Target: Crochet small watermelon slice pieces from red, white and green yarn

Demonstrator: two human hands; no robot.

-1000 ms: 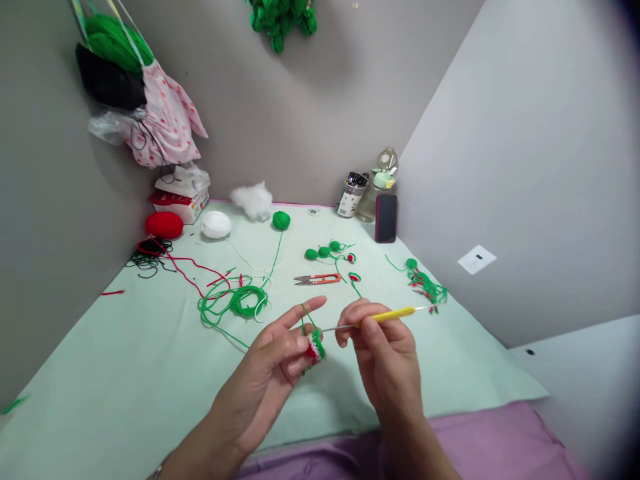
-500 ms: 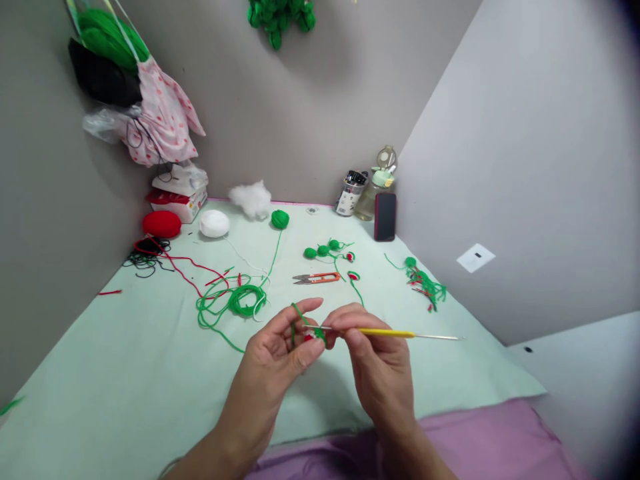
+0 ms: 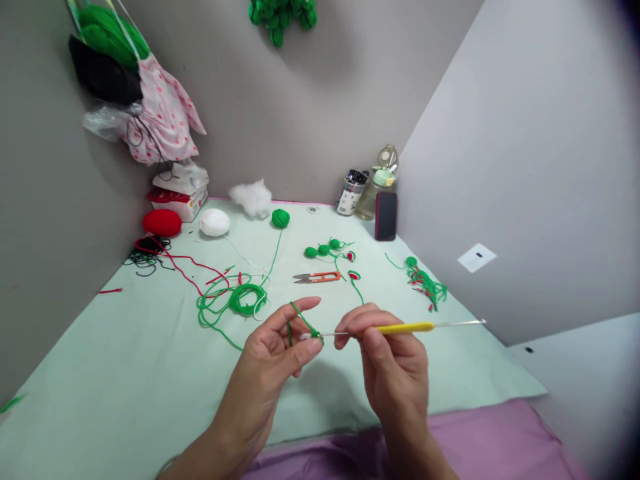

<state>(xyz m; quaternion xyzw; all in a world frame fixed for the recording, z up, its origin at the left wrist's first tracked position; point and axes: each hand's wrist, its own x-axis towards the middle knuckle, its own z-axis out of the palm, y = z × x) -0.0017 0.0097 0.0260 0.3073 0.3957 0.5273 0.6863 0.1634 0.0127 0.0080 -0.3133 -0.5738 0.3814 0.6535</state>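
1. Piece (image 3: 313, 337): small, green and white, at the left hand's fingertips, on the side facing the right hand. The left hand (image 3: 270, 363) pinches it between thumb and fingers; it is the nearer hand. The exact turn of the piece is hard to read, as the thumb covers part.

2. Hook (image 3: 407, 328): grasped by the yellow handle in the right hand (image 3: 393, 360). Its long axis runs across the view, from the piece through the right fingers and out beyond them, the outer end slightly raised. Thin shaft bridges the gap between the hands; the inner tip meets the piece, though whether it sits inside a stitch cannot be told.

3. Yarn (image 3: 302, 316): green, slanting from the raised left index finger down to the piece.

4. Beyond the hands: snips (image 3: 325, 277) lie ahead of the gap; the coil (image 3: 249, 300) lies ahead of the left hand, towards its outer side; two motifs (image 3: 354, 275) lie ahead of the right hand.

5. Compared with the preceding frame: the right hand has drawn outward, baring more shaft; the hook's outer end has risen from a slight droop; the red then visible on the piece no longer shows.
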